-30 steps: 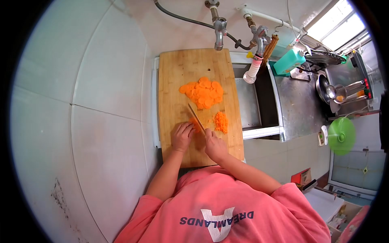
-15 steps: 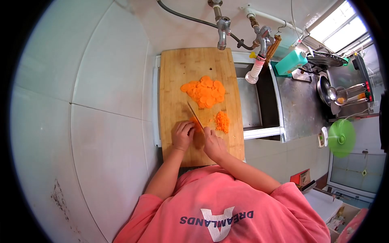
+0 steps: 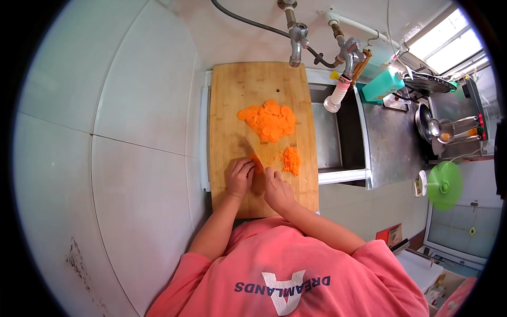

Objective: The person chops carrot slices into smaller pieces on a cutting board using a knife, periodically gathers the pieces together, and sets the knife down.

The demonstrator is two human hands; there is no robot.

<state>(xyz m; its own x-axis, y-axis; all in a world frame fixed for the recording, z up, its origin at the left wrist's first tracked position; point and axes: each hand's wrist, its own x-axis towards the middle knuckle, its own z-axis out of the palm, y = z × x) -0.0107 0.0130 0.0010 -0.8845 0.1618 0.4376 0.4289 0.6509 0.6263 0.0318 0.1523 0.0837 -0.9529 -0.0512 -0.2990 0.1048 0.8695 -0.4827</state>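
My right hand (image 3: 279, 190) is closed round the handle of a kitchen knife (image 3: 254, 149), whose blade points away to the upper left. Bent fingers of my left hand (image 3: 240, 177) press on some carrot slices (image 3: 257, 162) right beside the blade; the hand partly hides them. Both hands are over a wooden cutting board (image 3: 227, 105). Farther up the board lies a heap of round carrot slices (image 3: 270, 121). To the right of the knife sits a small pile of finely chopped carrot (image 3: 291, 161).
A sink (image 3: 325, 134) adjoins the board on the right, below a faucet with a pink and white hose end (image 3: 337, 95). Beyond it a metal counter (image 3: 391, 142) holds a teal bottle (image 3: 383, 84) and pans (image 3: 424, 122). A tiled wall (image 3: 142, 132) rises close on the left.
The knife blade has tilted slightly and now shows more of its flat side. Both hands stay nearly in place, and the view has shifted a little.
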